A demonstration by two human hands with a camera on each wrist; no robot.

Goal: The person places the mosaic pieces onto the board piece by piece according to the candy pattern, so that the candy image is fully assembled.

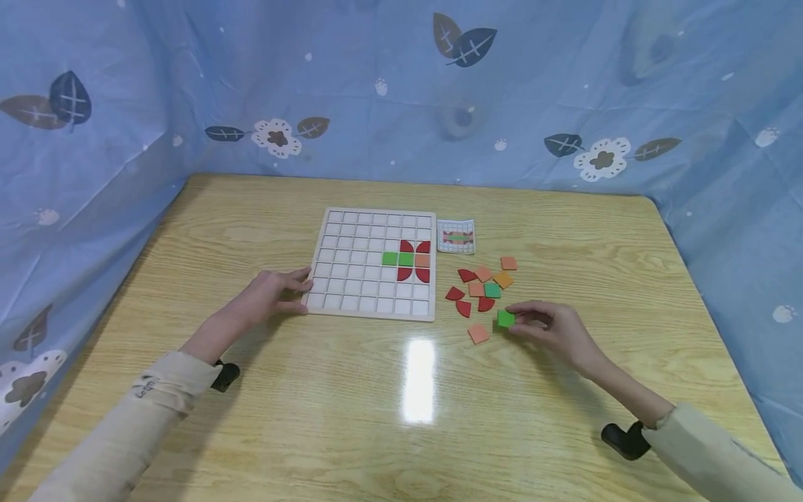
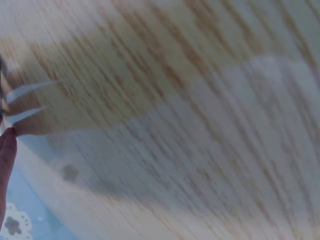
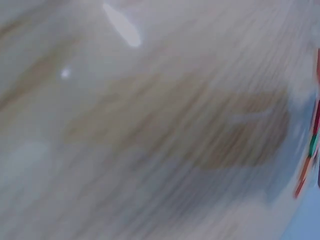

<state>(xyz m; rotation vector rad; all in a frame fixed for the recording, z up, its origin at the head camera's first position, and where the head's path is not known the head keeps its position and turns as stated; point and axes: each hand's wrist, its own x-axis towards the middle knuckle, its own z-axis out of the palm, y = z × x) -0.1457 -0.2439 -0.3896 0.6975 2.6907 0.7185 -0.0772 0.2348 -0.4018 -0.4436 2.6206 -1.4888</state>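
A white square grid board (image 1: 355, 303) lies on the table. At its right side sit two bright green square tiles (image 1: 390, 259), a salmon square tile (image 1: 422, 261) and several red quarter-circle tiles (image 1: 407, 246). My left hand (image 1: 266, 296) touches the board's left edge with fingers fairly straight; in the left wrist view only part of a finger (image 2: 6, 155) shows. Right of the board, my right hand (image 1: 558, 331) pinches a green square tile (image 1: 505, 318) between thumb and fingers. The right wrist view shows mostly blurred tabletop, with the hand out of sight.
Loose tiles lie between board and right hand: red quarter-circles (image 1: 463, 308), salmon squares (image 1: 479, 333), an orange square (image 1: 503, 279) and a darker green square (image 1: 492, 290). A printed pattern card (image 1: 456, 247) lies beside the board's upper right. Blue patterned cloth (image 1: 389, 90) hangs behind the table.
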